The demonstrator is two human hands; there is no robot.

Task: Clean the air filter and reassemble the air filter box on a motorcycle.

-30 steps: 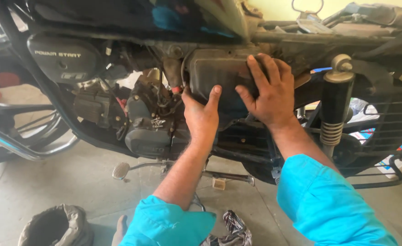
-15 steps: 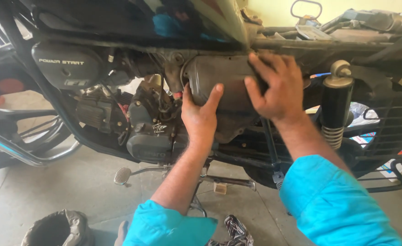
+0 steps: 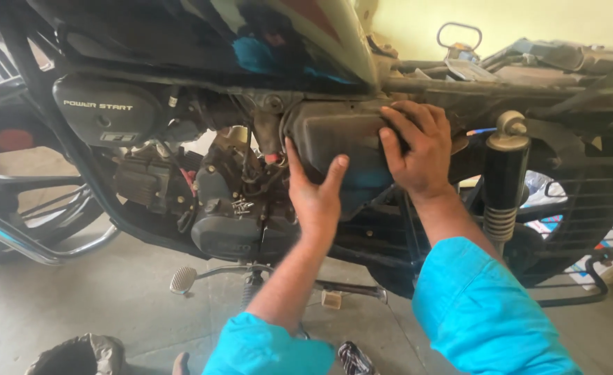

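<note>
**Both Hands on the Dark Side Cover of a Motorcycle**

A person in bright turquoise sleeves is pressing both hands against a dark grey, rounded plastic side cover [image 3: 334, 135] that is sitting on the motorcycle's frame, just below the rear edge of the glossy black fuel tank [image 3: 202, 35] and above the black engine block [image 3: 240, 208]. The left hand [image 3: 315, 196] is cupping the cover's lower edge from beneath, thumb raised along its left side and fingers curling up toward its middle. The right hand [image 3: 421, 149] is lying spread over the cover's right end, fingers splayed and gripping its upper right corner. Neither hand is clenched; both are grasping the cover with open fingers. A black rear shock absorber with a chrome spring [image 3: 504, 180] is standing just right of the right wrist. A chrome foot peg [image 3: 183, 279] is jutting out below the engine, above the grey concrete floor [image 3: 98, 305].
</note>
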